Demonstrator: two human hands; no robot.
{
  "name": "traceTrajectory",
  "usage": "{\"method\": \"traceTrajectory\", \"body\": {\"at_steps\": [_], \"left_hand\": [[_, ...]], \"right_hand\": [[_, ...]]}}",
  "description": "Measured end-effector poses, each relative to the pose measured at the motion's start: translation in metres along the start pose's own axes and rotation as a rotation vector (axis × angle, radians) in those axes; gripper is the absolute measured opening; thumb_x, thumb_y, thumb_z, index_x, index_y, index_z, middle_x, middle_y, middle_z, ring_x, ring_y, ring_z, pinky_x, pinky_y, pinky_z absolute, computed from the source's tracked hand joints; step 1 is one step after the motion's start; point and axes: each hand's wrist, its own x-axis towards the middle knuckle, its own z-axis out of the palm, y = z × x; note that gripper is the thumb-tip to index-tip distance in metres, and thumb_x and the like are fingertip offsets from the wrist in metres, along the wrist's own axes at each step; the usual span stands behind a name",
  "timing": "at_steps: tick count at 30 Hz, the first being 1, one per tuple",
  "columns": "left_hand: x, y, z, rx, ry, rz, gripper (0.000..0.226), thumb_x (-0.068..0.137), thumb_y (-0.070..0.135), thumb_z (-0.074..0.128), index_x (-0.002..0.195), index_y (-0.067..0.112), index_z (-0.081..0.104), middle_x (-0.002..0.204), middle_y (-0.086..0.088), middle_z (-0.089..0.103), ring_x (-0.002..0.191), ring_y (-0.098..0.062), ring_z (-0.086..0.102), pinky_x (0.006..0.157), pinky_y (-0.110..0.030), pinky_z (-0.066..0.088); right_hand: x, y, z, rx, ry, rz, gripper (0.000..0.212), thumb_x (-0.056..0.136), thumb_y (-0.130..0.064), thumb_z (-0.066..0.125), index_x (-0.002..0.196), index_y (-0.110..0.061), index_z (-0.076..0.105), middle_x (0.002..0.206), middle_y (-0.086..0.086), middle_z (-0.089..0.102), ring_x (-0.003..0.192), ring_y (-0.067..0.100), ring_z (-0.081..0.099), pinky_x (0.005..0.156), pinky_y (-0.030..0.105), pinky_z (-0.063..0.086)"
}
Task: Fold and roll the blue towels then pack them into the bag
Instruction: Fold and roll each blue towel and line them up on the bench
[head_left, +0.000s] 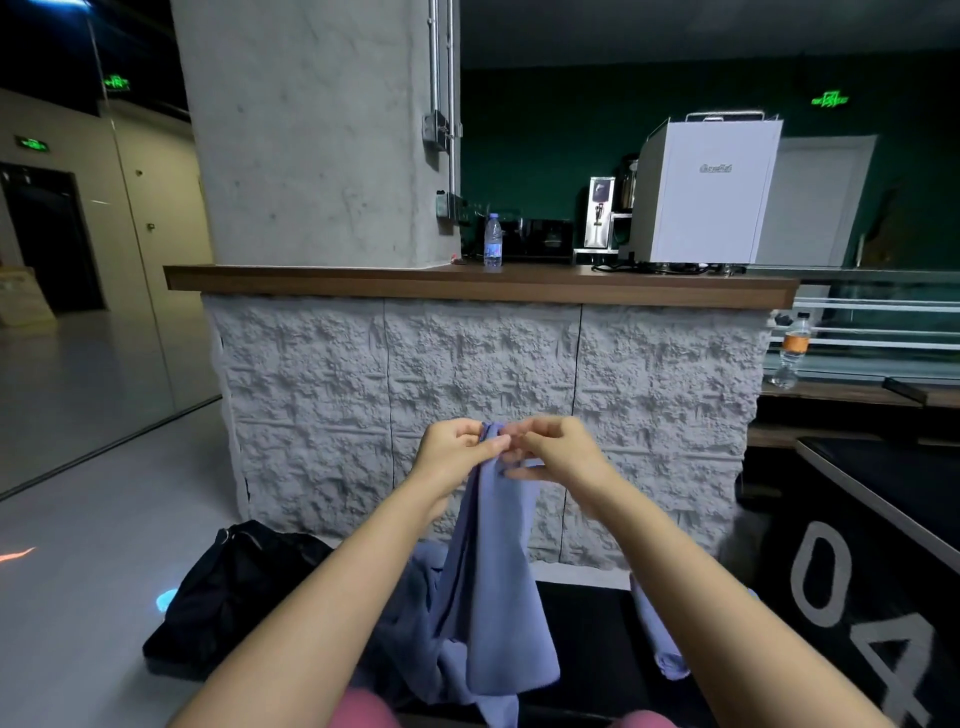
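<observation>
We look down at our two bare arms, raised in front of a rough grey wall (467, 374). Both hands meet at chest height on one blue towel (498, 571). The left hand (454, 452) pinches the towel's top edge between thumb and fingers. The right hand (556, 452) touches it, fingers curled on the same bunched edge, grasping it too as far as we can tell. The towel hangs straight down in a long, loose drape, and its lower end reaches the pile of blue towels (410, 623) on the dark surface (587, 634) by our knees. Another blue towel (654, 629), which looks rolled or bunched, lies just to the right of the pile. The black bag (223, 587) sits slumped on the floor (104, 519) to our left, near the pile; we cannot tell if it is unzipped.

We judge that we are finding the corners, the start of a fold. To do it well, we should slide the hands apart along the top edge until each holds one corner. That lets the cloth hang flat and square, without the twist it shows now. A light shake should clear the creases. Then we should lay it on the dark surface, away from the pile, so the fold lines up edge to edge.
</observation>
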Motion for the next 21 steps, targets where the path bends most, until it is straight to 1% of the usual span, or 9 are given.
{"method": "traceTrajectory", "body": {"at_steps": [3,4,6,8,10,13,16,19,21], "left_hand": [[0.000,0.005,0.000,-0.040,-0.107,0.012,0.012,0.089,0.006,0.060,0.100,0.005,0.066,0.096,-0.010,0.071,0.092,-0.018,0.065,0.080,-0.022,0.051],[0.000,0.008,-0.001,-0.041,-0.166,0.007,0.014,0.091,0.007,0.058,0.103,0.006,0.065,0.097,-0.008,0.070,0.093,-0.017,0.064,0.084,-0.026,0.050],[0.002,0.010,-0.006,-0.042,-0.287,-0.008,0.017,0.093,0.009,0.056,0.107,0.008,0.063,0.100,-0.005,0.069,0.094,-0.015,0.063,0.087,-0.031,0.048],[0.008,0.010,-0.013,-0.010,-0.338,-0.029,0.016,0.093,0.010,0.055,0.107,0.011,0.063,0.098,-0.002,0.068,0.090,-0.011,0.062,0.081,-0.026,0.047],[0.014,0.005,-0.024,0.018,-0.287,-0.055,0.012,0.094,0.010,0.054,0.100,0.014,0.063,0.090,0.001,0.067,0.083,-0.009,0.060,0.072,-0.020,0.045],[0.026,-0.007,-0.041,0.094,-0.159,-0.136,0.010,0.095,0.010,0.053,0.093,0.009,0.063,0.088,-0.005,0.064,0.083,-0.016,0.056,0.070,-0.022,0.045],[0.037,-0.010,-0.042,0.125,-0.094,-0.129,0.013,0.095,0.010,0.052,0.087,0.010,0.063,0.086,-0.005,0.065,0.086,-0.019,0.056,0.079,-0.029,0.044],[0.046,-0.009,-0.033,0.005,0.052,-0.022,0.011,0.094,0.007,0.052,0.089,0.011,0.061,0.087,-0.002,0.063,0.084,-0.014,0.057,0.078,-0.021,0.046],[0.048,-0.019,-0.023,0.055,0.080,-0.006,0.008,0.093,0.005,0.054,0.093,0.007,0.062,0.087,-0.004,0.062,0.082,-0.014,0.056,0.071,-0.017,0.044]], "right_hand": [[0.006,0.003,-0.021,-0.426,0.058,-0.243,0.033,0.083,-0.008,0.067,0.114,-0.016,0.059,0.109,0.000,0.057,0.095,0.009,0.051,0.085,0.027,0.046],[0.009,0.006,-0.030,-0.537,0.000,-0.282,0.047,0.080,-0.018,0.073,0.123,-0.025,0.054,0.123,-0.007,0.051,0.109,0.006,0.044,0.094,0.026,0.039],[0.009,0.012,-0.042,-0.550,-0.231,-0.180,0.071,0.074,-0.032,0.080,0.134,-0.034,0.043,0.136,-0.017,0.043,0.123,0.002,0.038,0.103,0.025,0.033],[0.009,0.022,-0.053,-0.496,-0.397,-0.044,0.063,0.072,-0.030,0.082,0.128,-0.027,0.053,0.124,-0.011,0.059,0.111,0.003,0.055,0.098,0.024,0.043],[0.009,0.028,-0.065,-0.521,-0.432,0.003,0.034,0.077,-0.024,0.078,0.105,-0.009,0.068,0.095,-0.003,0.069,0.086,0.007,0.063,0.081,0.023,0.050],[0.017,0.028,-0.083,-0.527,-0.357,0.021,0.025,0.084,-0.018,0.072,0.091,0.006,0.066,0.083,0.004,0.067,0.078,0.012,0.061,0.080,0.030,0.049],[0.024,0.009,-0.088,-0.620,-0.265,-0.077,0.016,0.088,-0.011,0.064,0.085,0.005,0.064,0.067,-0.013,0.063,0.064,0.004,0.055,0.068,0.022,0.046],[0.033,0.003,-0.084,-0.540,0.037,-0.272,0.006,0.087,-0.010,0.066,0.092,-0.008,0.069,0.076,-0.004,0.066,0.069,0.010,0.056,0.070,0.026,0.049],[0.038,0.017,-0.087,-0.647,0.094,-0.265,0.009,0.083,-0.011,0.071,0.092,-0.008,0.070,0.079,0.004,0.069,0.070,0.015,0.059,0.073,0.032,0.054]]}}
